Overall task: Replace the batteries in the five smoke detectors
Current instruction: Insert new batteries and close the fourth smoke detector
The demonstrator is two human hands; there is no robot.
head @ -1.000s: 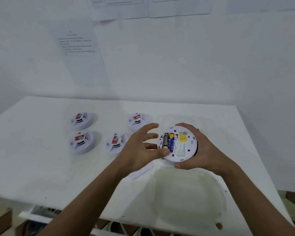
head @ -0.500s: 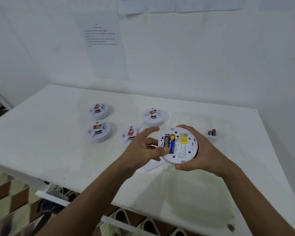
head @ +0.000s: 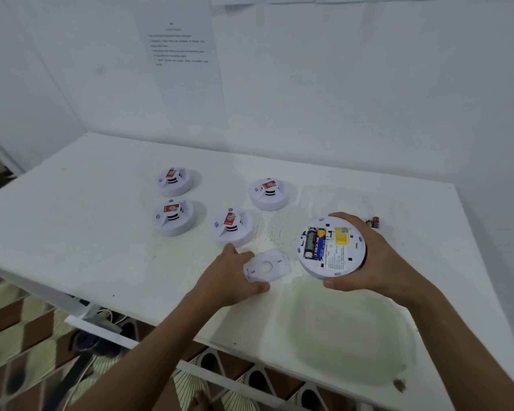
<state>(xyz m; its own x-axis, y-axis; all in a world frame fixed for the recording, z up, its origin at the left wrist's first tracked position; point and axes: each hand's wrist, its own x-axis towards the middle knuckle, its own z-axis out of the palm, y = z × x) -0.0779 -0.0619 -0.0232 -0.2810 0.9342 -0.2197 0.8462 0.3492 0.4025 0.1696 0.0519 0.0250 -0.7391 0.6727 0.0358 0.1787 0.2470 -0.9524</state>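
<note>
The right hand (head: 368, 256) holds one smoke detector (head: 331, 247) turned on its back, fingers and thumb curled around its rim, a little above the white table (head: 72, 232). Its battery bay is open, and two batteries (head: 313, 243) lie in it side by side, one dark and one blue.

The left hand (head: 229, 277) is down on the table at the round back plate (head: 266, 265), which lies just beside the held detector. The thumb is under the near edge of the plate and the fingers are at its left side, so the hand seems to take hold of it, but I cannot tell how firm this hold is.

The four other detectors (head: 232, 226) stand face up on the table to the left, closed. Two loose batteries (head: 373, 222) lie behind the right hand.

I judge that the next step is to close this detector with the plate. The plate is thin and flat on the table, so the fingers can slip and push it away. If its tabs do not meet the slots, it will not lock. If the detector tilts, a loosely seated battery may fall out. The loose batteries could also get mixed with the new ones.
</note>
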